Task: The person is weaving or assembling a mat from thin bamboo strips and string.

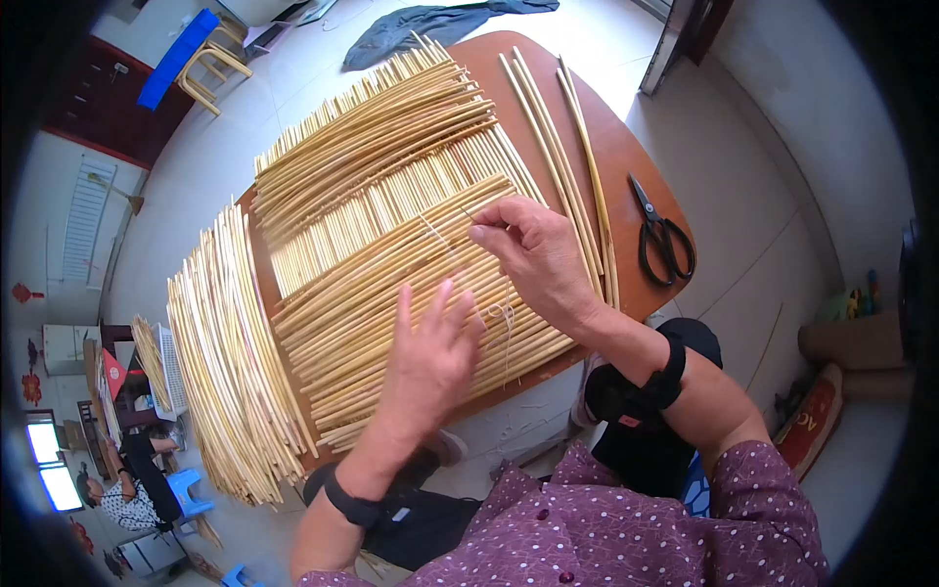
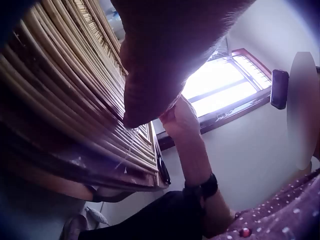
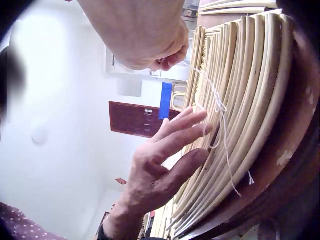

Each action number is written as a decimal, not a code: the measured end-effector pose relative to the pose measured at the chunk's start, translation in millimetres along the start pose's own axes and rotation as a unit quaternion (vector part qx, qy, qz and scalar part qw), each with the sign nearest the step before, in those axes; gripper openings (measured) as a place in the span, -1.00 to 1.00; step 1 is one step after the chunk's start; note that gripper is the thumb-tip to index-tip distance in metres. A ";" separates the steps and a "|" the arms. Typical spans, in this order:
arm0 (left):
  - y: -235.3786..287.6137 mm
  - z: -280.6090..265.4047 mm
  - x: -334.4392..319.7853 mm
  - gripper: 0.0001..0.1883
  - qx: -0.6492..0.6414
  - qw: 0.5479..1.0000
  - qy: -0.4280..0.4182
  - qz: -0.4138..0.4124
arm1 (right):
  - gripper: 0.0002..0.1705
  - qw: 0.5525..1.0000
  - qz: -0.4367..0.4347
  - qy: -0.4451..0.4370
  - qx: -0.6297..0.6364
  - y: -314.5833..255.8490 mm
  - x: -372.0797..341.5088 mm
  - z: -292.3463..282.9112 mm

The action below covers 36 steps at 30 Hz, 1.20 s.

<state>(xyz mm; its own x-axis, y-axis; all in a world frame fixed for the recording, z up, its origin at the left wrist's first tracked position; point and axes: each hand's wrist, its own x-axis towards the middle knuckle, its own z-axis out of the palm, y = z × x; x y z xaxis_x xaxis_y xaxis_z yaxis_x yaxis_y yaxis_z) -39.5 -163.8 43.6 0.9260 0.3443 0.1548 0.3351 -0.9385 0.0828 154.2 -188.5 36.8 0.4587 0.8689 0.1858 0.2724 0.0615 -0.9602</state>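
Over a mat of pale reed stalks (image 1: 391, 323), my right hand (image 1: 536, 256) pinches a white string (image 3: 220, 102) between thumb and fingertips. A thin dark sliver sticks out past those fingertips; cannot tell what it is. Lower and to the left, my left hand (image 1: 430, 357) is blurred, its fingers spread and loosely bent. In the right wrist view, the string runs down from the right hand past the left fingertips, with a loose knot and dangling ends. Part of the stitched string crosses the stalks in the head view.
A brown table (image 1: 509, 59) carries the reeds. Black scissors (image 1: 667, 235) lie on its right side beside several loose stalks (image 1: 558, 147). Another bundle of reeds (image 1: 230, 362) overhangs the left edge. A blue-backed chair (image 1: 181, 59) stands beyond; a person (image 1: 137, 494) sits far left.
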 end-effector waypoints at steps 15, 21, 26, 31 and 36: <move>-49.1 -2.7 -9.1 -0.90 -0.200 0.908 0.261 -0.261 | -0.92 0.953 -0.184 0.059 -0.235 22.0 21.3 19.2; -85.6 3.5 14.1 -0.84 -0.252 0.896 0.206 -0.301 | -0.91 0.991 -0.065 -0.026 -0.116 28.2 20.6 35.8; -92.2 29.1 25.1 -0.80 -0.250 0.900 0.205 -0.291 | -0.80 0.969 -0.082 -0.090 -0.216 31.8 12.9 47.0; -94.5 37.0 25.3 -0.78 -0.250 0.890 0.213 -0.317 | -0.82 0.920 -0.079 -0.149 -0.353 38.3 8.5 51.1; -95.7 46.4 28.0 -0.76 -0.107 0.939 0.233 -0.230 | -0.82 0.949 -0.067 -0.117 -0.287 27.9 9.8 50.0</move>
<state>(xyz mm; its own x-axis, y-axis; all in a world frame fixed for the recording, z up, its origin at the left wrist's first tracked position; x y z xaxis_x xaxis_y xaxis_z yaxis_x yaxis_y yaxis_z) -37.6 -65.5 -5.6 0.4981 0.7326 0.4639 0.5924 -0.6782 0.4350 124.1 -153.7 1.4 0.2067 0.9613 0.1820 0.7605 -0.0408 -0.6481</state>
